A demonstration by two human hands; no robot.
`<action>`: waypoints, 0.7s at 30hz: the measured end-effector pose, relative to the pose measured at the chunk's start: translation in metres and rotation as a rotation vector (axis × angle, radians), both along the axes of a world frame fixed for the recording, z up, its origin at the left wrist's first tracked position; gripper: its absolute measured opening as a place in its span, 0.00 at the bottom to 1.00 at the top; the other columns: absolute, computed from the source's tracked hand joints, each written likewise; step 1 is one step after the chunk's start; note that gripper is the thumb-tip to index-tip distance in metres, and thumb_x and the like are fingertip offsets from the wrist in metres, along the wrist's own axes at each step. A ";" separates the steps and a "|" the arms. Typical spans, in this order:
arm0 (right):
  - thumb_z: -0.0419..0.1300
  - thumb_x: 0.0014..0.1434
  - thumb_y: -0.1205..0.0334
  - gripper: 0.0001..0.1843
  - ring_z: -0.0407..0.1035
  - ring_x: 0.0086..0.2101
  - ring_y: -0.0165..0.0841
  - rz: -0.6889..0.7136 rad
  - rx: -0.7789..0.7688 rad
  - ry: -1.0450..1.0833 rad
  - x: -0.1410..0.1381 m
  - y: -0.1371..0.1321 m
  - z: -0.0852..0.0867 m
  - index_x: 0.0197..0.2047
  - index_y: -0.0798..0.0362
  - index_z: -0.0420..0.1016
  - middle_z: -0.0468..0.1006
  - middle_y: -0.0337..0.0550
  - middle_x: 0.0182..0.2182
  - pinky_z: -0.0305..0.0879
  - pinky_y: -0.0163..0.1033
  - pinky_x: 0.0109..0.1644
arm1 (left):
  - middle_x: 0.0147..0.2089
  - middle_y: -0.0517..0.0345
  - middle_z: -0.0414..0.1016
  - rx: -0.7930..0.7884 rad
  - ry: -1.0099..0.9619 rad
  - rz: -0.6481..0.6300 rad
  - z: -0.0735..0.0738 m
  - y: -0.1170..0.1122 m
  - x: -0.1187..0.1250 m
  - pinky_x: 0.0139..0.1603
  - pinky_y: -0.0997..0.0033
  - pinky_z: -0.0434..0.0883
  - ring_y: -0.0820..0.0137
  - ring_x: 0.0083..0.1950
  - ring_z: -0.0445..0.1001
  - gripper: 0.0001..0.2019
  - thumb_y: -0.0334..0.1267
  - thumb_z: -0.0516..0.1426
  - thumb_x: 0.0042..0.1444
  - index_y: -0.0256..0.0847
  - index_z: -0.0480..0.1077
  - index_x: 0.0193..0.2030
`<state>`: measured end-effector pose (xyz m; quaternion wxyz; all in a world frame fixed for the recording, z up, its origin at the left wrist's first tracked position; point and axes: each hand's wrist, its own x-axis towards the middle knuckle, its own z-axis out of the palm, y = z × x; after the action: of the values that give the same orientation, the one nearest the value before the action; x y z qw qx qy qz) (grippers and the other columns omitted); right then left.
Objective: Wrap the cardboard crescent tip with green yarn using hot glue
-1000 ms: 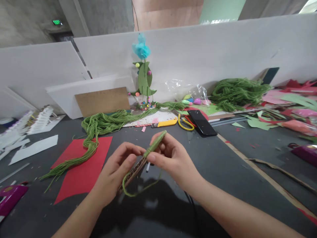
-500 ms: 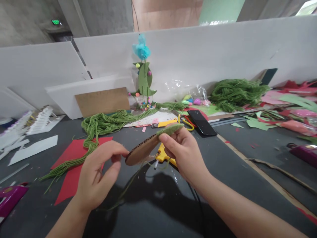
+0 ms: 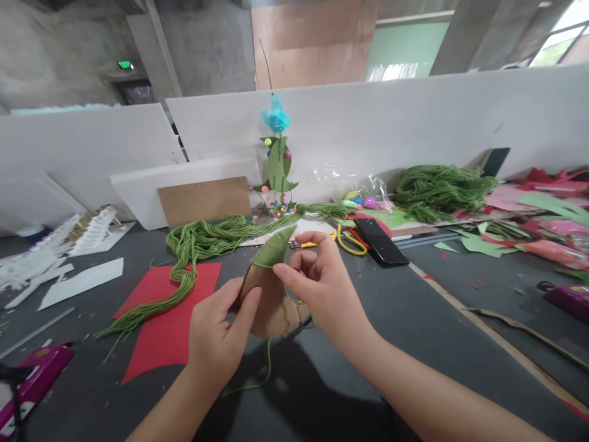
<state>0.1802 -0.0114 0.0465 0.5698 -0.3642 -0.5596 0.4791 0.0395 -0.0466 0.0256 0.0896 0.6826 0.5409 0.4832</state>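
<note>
My left hand [image 3: 223, 328] is closed on the left edge of a brown cardboard cutout [image 3: 271, 310], its thumb flat across the face. The cutout is held tilted above the table; its pointed upper end is wrapped in green yarn [image 3: 275, 247]. My right hand [image 3: 319, 285] pinches the yarn strand at the lower edge of the wrapping, thumb and forefinger near the cutout's right side. A loose length of yarn [image 3: 269, 362] hangs below the cutout to the dark table.
Red paper [image 3: 161, 328] lies left under a green yarn bundle [image 3: 184, 282]. Behind are yellow-handled scissors [image 3: 352, 240], a phone [image 3: 381, 241] and a decorated green moon-shaped piece [image 3: 278, 162]. A yarn heap [image 3: 444, 190] and paper scraps sit right. A purple tool [image 3: 39, 380] lies left.
The cutout has turned from nearly edge-on to showing its face, wrapped tip up. My left hand has taken hold of it; my right hand has shifted from gripping the wrapped end to pinching the strand.
</note>
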 end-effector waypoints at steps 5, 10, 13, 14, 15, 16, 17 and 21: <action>0.57 0.53 0.64 0.06 0.58 0.22 0.25 -0.013 0.078 -0.152 -0.002 -0.011 -0.005 0.33 0.50 0.61 0.63 0.30 0.21 0.55 0.31 0.26 | 0.23 0.63 0.70 -0.092 -0.199 -0.013 -0.005 0.004 -0.003 0.26 0.79 0.65 0.74 0.26 0.67 0.09 0.40 0.54 0.55 0.39 0.72 0.30; 0.57 0.54 0.64 0.04 0.57 0.22 0.25 -0.048 0.086 -0.264 0.007 -0.010 -0.009 0.28 0.53 0.67 0.63 0.32 0.20 0.52 0.31 0.24 | 0.23 0.64 0.69 -0.119 -0.338 -0.008 -0.006 0.007 -0.004 0.26 0.80 0.65 0.74 0.25 0.65 0.08 0.40 0.55 0.54 0.40 0.72 0.28; 0.57 0.54 0.62 0.05 0.55 0.21 0.25 -0.046 0.040 -0.243 0.013 -0.005 -0.011 0.28 0.53 0.66 0.62 0.32 0.19 0.51 0.30 0.23 | 0.23 0.64 0.69 -0.153 -0.376 -0.053 -0.007 0.007 -0.002 0.27 0.80 0.65 0.74 0.27 0.66 0.09 0.40 0.56 0.53 0.41 0.72 0.27; 0.57 0.53 0.61 0.05 0.54 0.21 0.24 -0.036 0.018 -0.233 0.015 -0.003 -0.011 0.29 0.53 0.67 0.60 0.31 0.18 0.50 0.30 0.23 | 0.22 0.63 0.69 -0.168 -0.391 -0.065 -0.008 0.007 -0.001 0.27 0.80 0.66 0.74 0.27 0.66 0.09 0.40 0.56 0.53 0.41 0.72 0.26; 0.58 0.53 0.61 0.05 0.53 0.20 0.24 -0.023 -0.002 -0.225 0.017 -0.003 -0.012 0.31 0.53 0.67 0.59 0.30 0.18 0.49 0.30 0.23 | 0.22 0.63 0.69 -0.185 -0.412 -0.073 -0.009 0.006 0.000 0.28 0.79 0.66 0.73 0.27 0.66 0.09 0.41 0.56 0.53 0.41 0.72 0.25; 0.58 0.53 0.60 0.06 0.52 0.20 0.24 -0.009 -0.023 -0.221 0.019 -0.002 -0.012 0.33 0.54 0.68 0.58 0.30 0.17 0.49 0.30 0.22 | 0.22 0.63 0.69 -0.204 -0.436 -0.083 -0.010 0.006 0.001 0.28 0.79 0.66 0.73 0.28 0.66 0.09 0.41 0.56 0.53 0.41 0.72 0.26; 0.58 0.52 0.60 0.06 0.52 0.20 0.24 0.008 -0.045 -0.221 0.021 -0.001 -0.011 0.34 0.54 0.69 0.57 0.30 0.17 0.49 0.30 0.23 | 0.23 0.63 0.70 -0.221 -0.467 -0.096 -0.012 0.007 0.002 0.29 0.79 0.66 0.73 0.28 0.67 0.09 0.41 0.57 0.53 0.41 0.72 0.26; 0.57 0.52 0.60 0.07 0.55 0.22 0.25 0.046 -0.117 -0.251 0.026 -0.001 -0.010 0.30 0.55 0.71 0.61 0.33 0.19 0.51 0.31 0.25 | 0.29 0.61 0.73 -0.305 -0.639 -0.245 -0.019 0.010 0.003 0.36 0.77 0.68 0.71 0.34 0.70 0.06 0.40 0.58 0.53 0.42 0.74 0.32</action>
<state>0.2060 -0.0127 0.0367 0.4620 -0.4409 -0.6057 0.4747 0.0422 -0.0364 0.0067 0.4115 0.5361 0.4656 0.5714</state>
